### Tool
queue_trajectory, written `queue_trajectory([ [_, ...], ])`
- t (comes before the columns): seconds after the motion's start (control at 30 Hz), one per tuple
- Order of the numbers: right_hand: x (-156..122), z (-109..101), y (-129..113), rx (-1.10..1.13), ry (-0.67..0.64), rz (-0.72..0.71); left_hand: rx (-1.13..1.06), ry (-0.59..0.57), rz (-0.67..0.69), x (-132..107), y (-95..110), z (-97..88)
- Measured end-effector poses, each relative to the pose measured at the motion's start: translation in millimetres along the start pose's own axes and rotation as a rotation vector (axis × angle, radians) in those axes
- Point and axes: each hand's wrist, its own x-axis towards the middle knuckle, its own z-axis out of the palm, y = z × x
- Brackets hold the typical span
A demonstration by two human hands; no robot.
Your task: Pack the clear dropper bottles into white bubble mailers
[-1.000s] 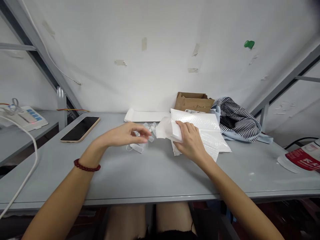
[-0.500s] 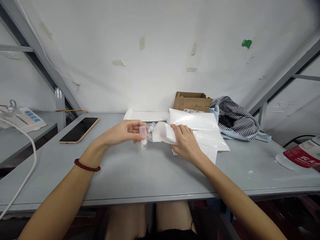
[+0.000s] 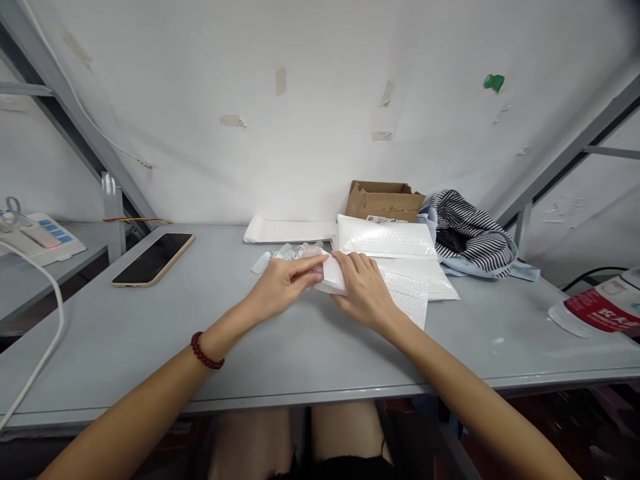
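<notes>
My right hand [image 3: 363, 287] is wrapped round a white bubble mailer [image 3: 333, 275], whose open end faces left. At that opening my left hand [image 3: 285, 283] has its fingers pinched together on a small translucent plastic container [image 3: 319, 269], mostly covered by the fingers and the mailer. Just behind my left hand lie several small clear plastic pieces [image 3: 285, 252] in a loose pile. More white bubble mailers [image 3: 387, 238] lie flat behind and beneath my right hand.
A flat white packet [image 3: 293, 231] and an open cardboard box [image 3: 385, 200] stand by the wall. Striped cloth [image 3: 470, 233] is heaped at right, near a jar with a red label [image 3: 605, 307]. A phone [image 3: 154, 260] and a white cable [image 3: 57, 313] lie at left.
My left hand has moved right with the small plastic container, up to the mailer's open end. My right hand keeps its hold on the mailer. The view has shifted slightly.
</notes>
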Motion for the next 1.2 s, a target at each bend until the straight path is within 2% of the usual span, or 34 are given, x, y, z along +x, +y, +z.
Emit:
queue_trajectory([
  [0.13,-1,3,-4,0.003,-0.010,-0.052,-0.059,0.133,-0.006,-4,-2,14.5],
  [0.27,-2,3,-8,-0.005,-0.011,-0.060,0.018,0.266,0.027,-6,0,20.7],
  [0.37,-2,3,-11,-0.012,-0.011,-0.053,0.086,0.258,0.042,-7,2,22.2],
  [0.43,-2,3,-12,-0.014,-0.014,-0.058,0.108,0.197,0.026,-7,4,22.0],
  [0.57,-2,0,-9,-0.028,0.009,-0.061,-0.090,0.062,-0.074,-4,10,12.4],
  [0.6,-1,-1,-7,-0.043,0.019,-0.049,-0.162,0.077,-0.099,-3,12,7.7],
  [0.67,1,-5,-3,-0.083,0.040,-0.012,-0.245,0.191,-0.130,0,15,-3.3],
  [0.73,2,-9,0,-0.116,0.054,0.027,-0.199,0.319,-0.140,3,15,-12.7],
  [0.77,2,-10,1,-0.126,0.057,0.039,-0.162,0.335,-0.146,4,14,-15.7],
  [0.8,2,-11,1,-0.132,0.057,0.045,-0.130,0.297,-0.161,5,13,-17.3],
  [0.93,-1,-11,-5,-0.116,0.037,-0.014,-0.082,-0.091,-0.310,6,7,-12.0],
  [0.97,-2,-10,-7,-0.103,0.035,-0.042,-0.082,-0.124,-0.342,6,5,-9.8],
  [1.1,-4,-9,-11,-0.066,0.058,-0.116,-0.159,0.007,-0.471,5,-1,-7.5],
  [1.2,-5,-8,-11,-0.084,0.102,-0.149,-0.222,0.033,-0.550,6,-5,-10.5],
])
